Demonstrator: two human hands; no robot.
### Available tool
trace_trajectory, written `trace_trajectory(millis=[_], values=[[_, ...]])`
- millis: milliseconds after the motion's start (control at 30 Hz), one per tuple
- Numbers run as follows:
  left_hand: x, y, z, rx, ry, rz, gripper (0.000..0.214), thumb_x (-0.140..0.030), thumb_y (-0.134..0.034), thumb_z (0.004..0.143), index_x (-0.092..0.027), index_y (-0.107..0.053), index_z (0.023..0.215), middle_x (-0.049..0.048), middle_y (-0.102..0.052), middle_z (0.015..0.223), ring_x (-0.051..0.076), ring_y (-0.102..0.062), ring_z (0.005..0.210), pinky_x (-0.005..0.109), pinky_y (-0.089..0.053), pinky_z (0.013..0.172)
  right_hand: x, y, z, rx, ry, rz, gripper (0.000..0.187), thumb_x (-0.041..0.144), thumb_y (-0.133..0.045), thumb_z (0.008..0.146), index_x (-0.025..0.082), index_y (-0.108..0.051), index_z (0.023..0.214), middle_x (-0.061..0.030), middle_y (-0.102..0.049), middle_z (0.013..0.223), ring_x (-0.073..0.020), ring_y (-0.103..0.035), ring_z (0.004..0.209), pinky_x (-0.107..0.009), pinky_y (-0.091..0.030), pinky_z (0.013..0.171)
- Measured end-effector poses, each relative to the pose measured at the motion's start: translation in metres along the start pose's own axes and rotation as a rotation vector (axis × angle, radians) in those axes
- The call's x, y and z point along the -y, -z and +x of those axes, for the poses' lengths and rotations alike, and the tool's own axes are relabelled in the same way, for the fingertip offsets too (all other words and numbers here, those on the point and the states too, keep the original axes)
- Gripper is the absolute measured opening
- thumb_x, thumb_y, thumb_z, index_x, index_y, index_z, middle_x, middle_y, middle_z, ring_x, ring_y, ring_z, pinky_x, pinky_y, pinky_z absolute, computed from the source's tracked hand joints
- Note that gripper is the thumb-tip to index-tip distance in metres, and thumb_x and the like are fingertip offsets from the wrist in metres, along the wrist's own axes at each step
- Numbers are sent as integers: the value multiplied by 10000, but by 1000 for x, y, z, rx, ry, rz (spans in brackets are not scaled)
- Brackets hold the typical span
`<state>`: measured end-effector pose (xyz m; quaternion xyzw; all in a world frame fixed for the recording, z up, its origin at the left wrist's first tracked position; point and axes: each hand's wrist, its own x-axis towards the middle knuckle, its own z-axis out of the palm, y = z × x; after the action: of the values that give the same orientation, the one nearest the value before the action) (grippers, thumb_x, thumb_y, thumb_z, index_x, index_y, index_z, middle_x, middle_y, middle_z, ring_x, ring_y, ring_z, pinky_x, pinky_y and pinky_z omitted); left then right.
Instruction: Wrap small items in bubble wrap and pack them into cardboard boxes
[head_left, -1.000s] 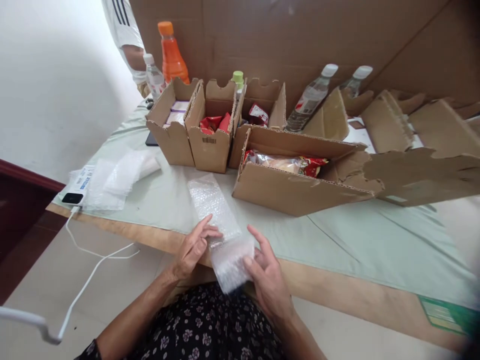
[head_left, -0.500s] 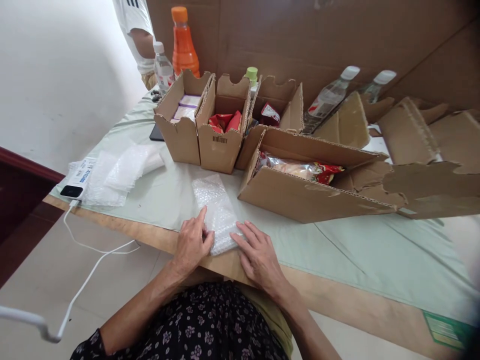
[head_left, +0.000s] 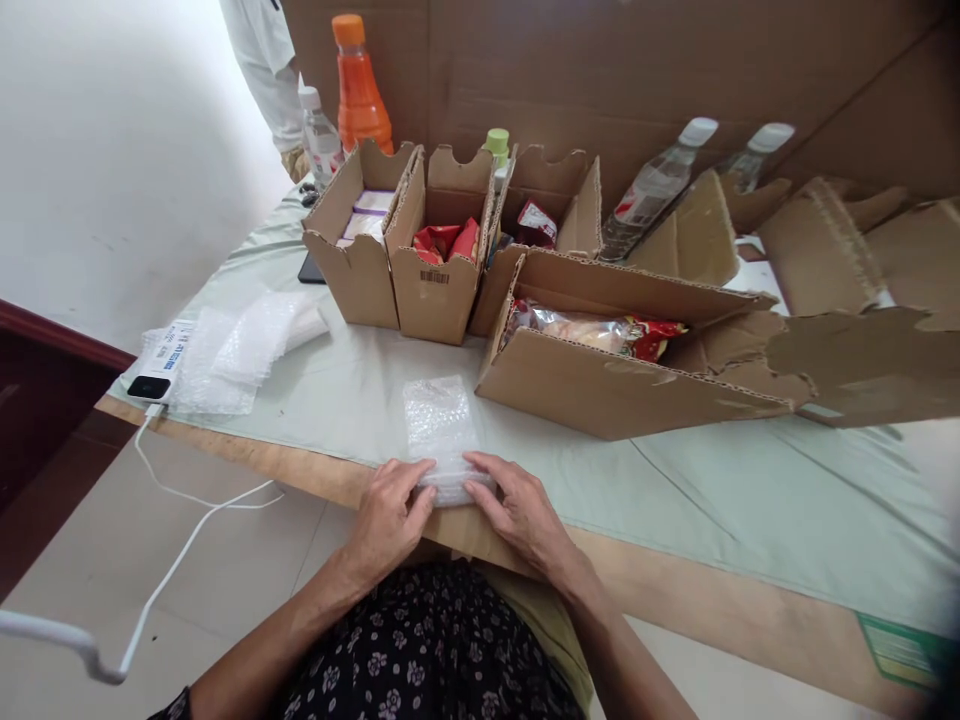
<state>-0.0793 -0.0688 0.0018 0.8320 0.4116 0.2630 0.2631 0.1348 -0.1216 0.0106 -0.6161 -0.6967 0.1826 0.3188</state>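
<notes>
A strip of clear bubble wrap [head_left: 440, 420] lies on the pale green cloth near the table's front edge, its near end rolled into a thick fold. My left hand [head_left: 390, 512] and my right hand [head_left: 519, 508] sit side by side on that rolled end, fingers curled over it and pressing it down. The far part of the strip lies flat, pointing toward the cardboard boxes.
Three small open cardboard boxes [head_left: 433, 270] with packets stand behind, and a long box [head_left: 600, 380] holds snack bags. More bubble wrap [head_left: 232, 345] and a phone on a white cable [head_left: 147, 386] lie left. Bottles [head_left: 358, 85] line the back. Another person [head_left: 262, 60] stands far left.
The bubble wrap hung over the table edge between my hands a second ago. Both hands have rolled its near end up onto the table, and the visible strip is shorter.
</notes>
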Motion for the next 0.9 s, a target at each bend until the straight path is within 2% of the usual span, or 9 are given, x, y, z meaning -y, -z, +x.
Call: trace_trajectory(millis=[67, 133, 267, 333, 467, 633, 733, 800, 900], values=[[3, -3, 5, 15, 30, 38, 221, -196, -562, 975, -161, -695, 1148, 66, -712, 888, 245, -653, 863, 407, -560, 791, 1, -3, -5, -172, 62, -79, 268, 297, -573, 1018, 214, -663, 1256, -111, -756, 1163, -246, -710, 1028, -409, -558, 871], [5, -5, 9, 31, 43, 77, 238, -187, -569, 966, -168, -686, 1172, 74, -698, 940, 253, -655, 902, 420, -569, 820, 2, -4, -10, -239, 158, -174, 228, 261, -606, 996, 210, -670, 1209, -124, -738, 1173, -265, -681, 1078, -434, -533, 898], [5, -3, 7, -55, -1, 101, 324, -214, -606, 966, -178, -634, 1286, 130, -650, 1187, 273, -639, 1095, 450, -558, 944, 3, -8, -11, -84, 290, -282, 226, 161, -579, 979, 220, -685, 1169, -109, -739, 1243, -292, -634, 1218, -476, -489, 971], [4, 1, 1, -67, -95, 90, 328, -278, -641, 965, -190, -634, 1281, 142, -637, 1255, 297, -606, 1170, 481, -529, 989, 1, -10, -7, -63, 291, -246, 231, 142, -549, 993, 214, -689, 1164, -98, -764, 1189, -275, -665, 1158, -463, -491, 949], [3, 5, -6, 6, -190, 15, 276, -242, -555, 1011, -197, -624, 1275, 93, -715, 1091, 259, -632, 1038, 449, -520, 927, 0, -9, -4, -12, 209, -36, 224, 212, -526, 1045, 214, -671, 1216, -60, -791, 1033, -200, -705, 893, -386, -517, 849], [12, -2, 13, -42, -29, 104, 288, -242, -565, 998, -150, -643, 1259, 86, -726, 944, 256, -640, 897, 425, -533, 826, 3, -10, -8, -153, 185, -191, 251, 271, -567, 1025, 178, -666, 1236, -148, -726, 1228, -274, -654, 1108, -431, -513, 907], [18, -3, 24, -96, 46, 147, 288, -257, -595, 965, -165, -670, 1228, 114, -719, 1051, 289, -642, 985, 472, -526, 906, 1, -16, 0, -67, 251, -284, 259, 207, -585, 995, 187, -673, 1237, -145, -710, 1282, -300, -622, 1203, -461, -500, 950], [18, 0, 22, -156, 112, 49, 302, -290, -599, 957, -176, -671, 1228, 117, -702, 1088, 287, -645, 1022, 472, -525, 932, -3, -21, 9, -21, 256, -301, 264, 178, -579, 988, 203, -685, 1229, -132, -728, 1269, -301, -635, 1204, -458, -509, 932], [9, 6, 9, -235, 333, -264, 370, -378, -623, 951, -182, -641, 1265, 112, -686, 1114, 258, -658, 1032, 427, -548, 920, -7, -23, 17, -76, 126, -183, 264, 204, -552, 1013, 221, -695, 1234, -110, -766, 1189, -265, -698, 1079, -419, -533, 876]])
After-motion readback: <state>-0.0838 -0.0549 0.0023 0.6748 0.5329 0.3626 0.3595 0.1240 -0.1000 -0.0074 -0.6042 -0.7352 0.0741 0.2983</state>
